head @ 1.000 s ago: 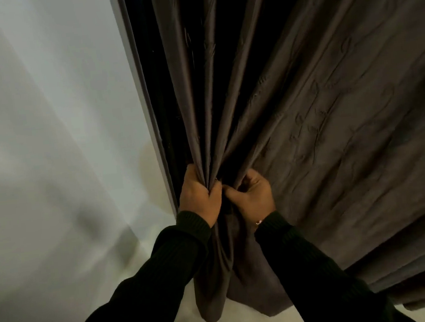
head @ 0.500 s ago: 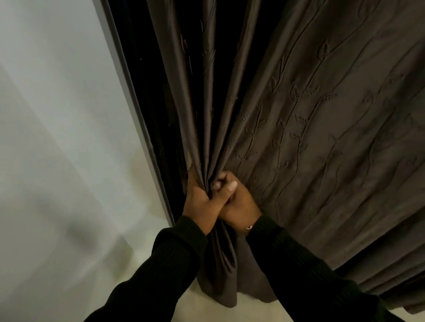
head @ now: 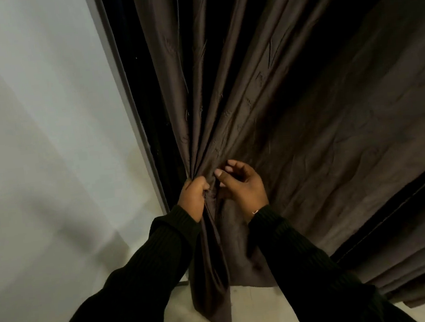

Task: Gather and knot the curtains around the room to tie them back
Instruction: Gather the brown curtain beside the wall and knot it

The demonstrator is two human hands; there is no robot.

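A dark brown curtain (head: 295, 131) with a faint stitched leaf pattern hangs across the right and centre of the head view. Its left part is bunched into narrow folds that meet at my left hand (head: 193, 198), which is closed tight around the bunch. Below that grip the gathered cloth hangs as a tail (head: 214, 286) down to the floor. My right hand (head: 243, 186) is just right of the bunch, fingers curled and apart, fingertips touching the fabric without gripping it. Both arms wear dark ribbed sleeves.
A pale wall (head: 42, 152) fills the left side. A grey frame edge (head: 126, 96) runs down beside the curtain, with a dark gap behind it. Light floor (head: 186, 321) shows below the curtain hem.
My right hand has let go of the bunch and opened, moving slightly right. My left hand keeps its grip on the gathered folds. The view has shifted a little.
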